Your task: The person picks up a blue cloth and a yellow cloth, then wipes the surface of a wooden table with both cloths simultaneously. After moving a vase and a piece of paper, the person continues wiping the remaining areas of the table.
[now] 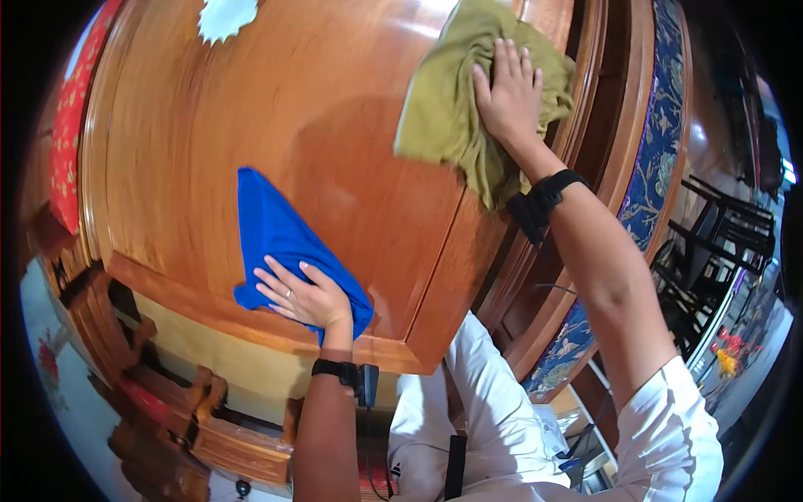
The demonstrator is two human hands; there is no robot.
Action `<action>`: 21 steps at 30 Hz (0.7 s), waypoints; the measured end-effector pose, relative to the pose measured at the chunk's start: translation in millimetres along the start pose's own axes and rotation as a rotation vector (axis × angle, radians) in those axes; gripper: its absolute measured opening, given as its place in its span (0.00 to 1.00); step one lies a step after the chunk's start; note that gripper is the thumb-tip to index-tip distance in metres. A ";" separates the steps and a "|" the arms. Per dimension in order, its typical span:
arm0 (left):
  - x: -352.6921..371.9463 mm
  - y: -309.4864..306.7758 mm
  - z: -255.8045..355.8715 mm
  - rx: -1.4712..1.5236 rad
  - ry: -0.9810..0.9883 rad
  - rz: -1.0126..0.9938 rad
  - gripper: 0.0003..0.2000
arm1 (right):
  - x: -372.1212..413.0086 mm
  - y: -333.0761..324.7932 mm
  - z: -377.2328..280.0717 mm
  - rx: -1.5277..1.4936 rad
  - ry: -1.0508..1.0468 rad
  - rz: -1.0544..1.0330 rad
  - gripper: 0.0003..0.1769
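My left hand (pixel 303 293) lies flat with fingers spread on a blue cloth (pixel 276 222), near the front edge of a polished wooden tabletop (pixel 351 180). A ring shows on one of its fingers. Farther off to the right, my right hand (pixel 510 94) presses flat on a crumpled olive-green cloth (pixel 447 109), its fingers stretched out. That cloth hangs partly over the right side of the tabletop. Both wrists wear black straps with small devices.
A white scalloped piece (pixel 226 18) rests at the far end of the tabletop. Carved wooden chairs (pixel 242 452) stand at the lower left. Along the right runs a wooden frame with blue floral fabric (pixel 648 159). Dark chairs (pixel 728 222) are beyond it.
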State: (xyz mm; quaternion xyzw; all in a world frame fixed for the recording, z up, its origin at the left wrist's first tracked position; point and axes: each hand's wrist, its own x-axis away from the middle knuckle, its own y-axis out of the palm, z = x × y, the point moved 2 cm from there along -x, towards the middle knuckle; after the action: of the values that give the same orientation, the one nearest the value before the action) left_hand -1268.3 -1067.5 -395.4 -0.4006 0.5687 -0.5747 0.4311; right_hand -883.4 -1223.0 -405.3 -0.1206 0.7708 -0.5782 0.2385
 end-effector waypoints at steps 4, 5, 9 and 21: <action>0.7 -0.1 -0.4 0.027 0.027 0.024 0.30 | 48.2 13.6 -78.7 -0.028 0.082 0.057 0.39; 1.0 0.3 -0.3 0.042 0.025 0.036 0.30 | 76.2 6.2 -106.1 -0.021 -0.011 -0.053 0.39; 0.8 -0.4 0.4 0.066 0.008 0.041 0.30 | 190.6 -39.5 -153.2 -0.188 -0.515 -0.532 0.37; -0.9 -4.3 1.6 0.023 0.011 0.053 0.29 | -122.6 31.3 -3.5 -0.086 -0.355 -0.176 0.36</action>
State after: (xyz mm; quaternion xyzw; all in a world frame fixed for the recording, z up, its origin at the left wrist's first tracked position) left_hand -1266.7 -1067.2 -391.1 -0.3772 0.5750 -0.5717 0.4476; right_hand -777.3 -1154.0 -406.3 -0.2978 0.7272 -0.5330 0.3138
